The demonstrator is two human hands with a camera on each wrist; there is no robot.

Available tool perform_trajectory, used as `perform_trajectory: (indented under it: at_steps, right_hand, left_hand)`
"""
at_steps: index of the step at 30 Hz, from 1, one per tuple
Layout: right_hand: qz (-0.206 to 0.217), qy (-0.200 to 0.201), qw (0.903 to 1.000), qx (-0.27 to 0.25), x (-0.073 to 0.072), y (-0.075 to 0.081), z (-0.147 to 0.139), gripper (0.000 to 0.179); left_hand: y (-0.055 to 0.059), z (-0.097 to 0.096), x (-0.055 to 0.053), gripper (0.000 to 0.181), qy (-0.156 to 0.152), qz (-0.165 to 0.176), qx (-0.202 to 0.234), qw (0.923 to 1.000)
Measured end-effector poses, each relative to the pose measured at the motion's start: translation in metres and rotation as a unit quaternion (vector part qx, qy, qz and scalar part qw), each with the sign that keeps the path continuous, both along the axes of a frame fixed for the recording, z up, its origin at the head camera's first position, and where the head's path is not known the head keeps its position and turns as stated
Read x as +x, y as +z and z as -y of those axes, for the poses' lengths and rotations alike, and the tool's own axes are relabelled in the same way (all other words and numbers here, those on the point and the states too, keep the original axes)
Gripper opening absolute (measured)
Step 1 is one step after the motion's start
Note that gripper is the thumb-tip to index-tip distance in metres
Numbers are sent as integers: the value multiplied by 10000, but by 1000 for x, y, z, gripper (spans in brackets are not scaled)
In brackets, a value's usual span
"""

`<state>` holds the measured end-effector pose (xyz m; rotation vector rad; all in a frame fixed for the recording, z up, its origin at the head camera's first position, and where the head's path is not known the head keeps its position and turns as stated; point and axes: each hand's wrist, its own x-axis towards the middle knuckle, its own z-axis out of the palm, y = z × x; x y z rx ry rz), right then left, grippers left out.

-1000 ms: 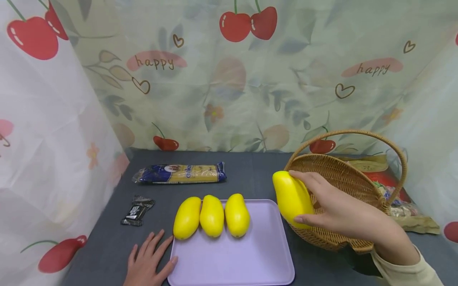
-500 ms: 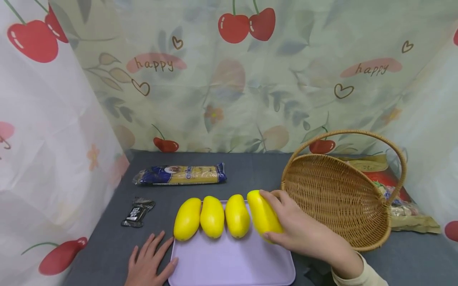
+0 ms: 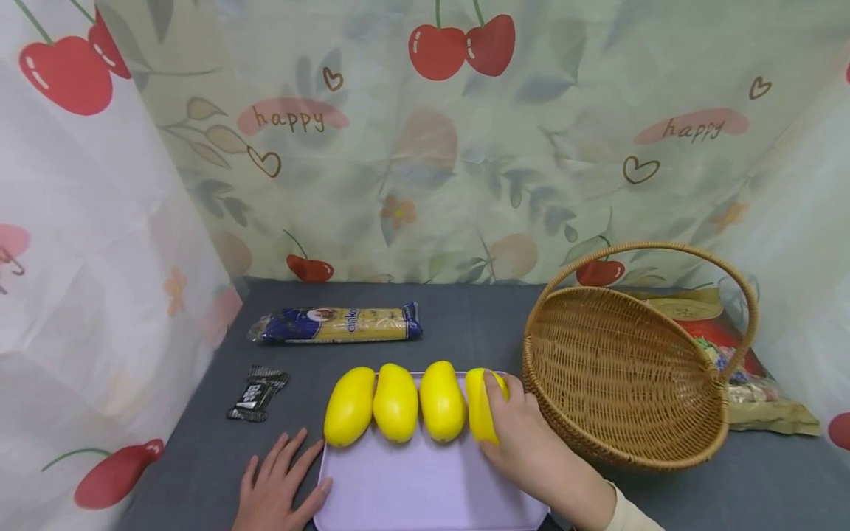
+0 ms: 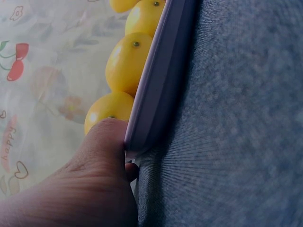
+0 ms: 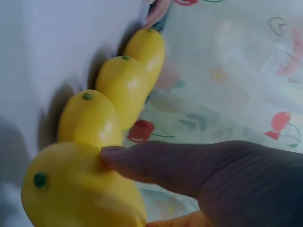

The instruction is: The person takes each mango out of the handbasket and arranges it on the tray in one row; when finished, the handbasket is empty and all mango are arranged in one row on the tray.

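Three yellow mangoes lie side by side along the back of a lilac tray (image 3: 425, 487): a left mango (image 3: 349, 407), a middle mango (image 3: 395, 403) and a third mango (image 3: 443, 402). At the row's right end my right hand (image 3: 524, 435) grips a fourth mango (image 3: 479, 405) at the tray's back right; the hand covers part of it. In the right wrist view the thumb presses on this held mango (image 5: 80, 189). My left hand (image 3: 279, 479) rests at the tray's left edge with fingers spread, and its thumb touches the rim in the left wrist view.
A wicker basket (image 3: 624, 376) with a tall handle stands tilted right of the tray. Behind it lies a red and tan package (image 3: 764, 413). A spaghetti pack (image 3: 339, 324) lies at the back left, with a small black wrapped packet (image 3: 257, 393) nearer.
My right hand has carried the fourth mango left and down from in front of the basket to the tray, beside the other three. The left hand has stayed in place.
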<state>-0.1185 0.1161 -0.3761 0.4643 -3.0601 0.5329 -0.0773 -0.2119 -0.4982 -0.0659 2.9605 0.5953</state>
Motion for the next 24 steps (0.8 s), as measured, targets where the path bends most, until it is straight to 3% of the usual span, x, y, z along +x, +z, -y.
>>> perform_trajectory:
  at_steps: [14, 24]
  right_hand:
    - [317, -284, 9990, 158, -7, -29, 1, 81]
    - [-275, -538, 9976, 325, 2, -35, 4, 63]
  left_hand:
    - [-2, 0, 1, 80, -40, -48, 0, 10000]
    - [-1, -1, 1, 79, -35, -196, -18, 9998]
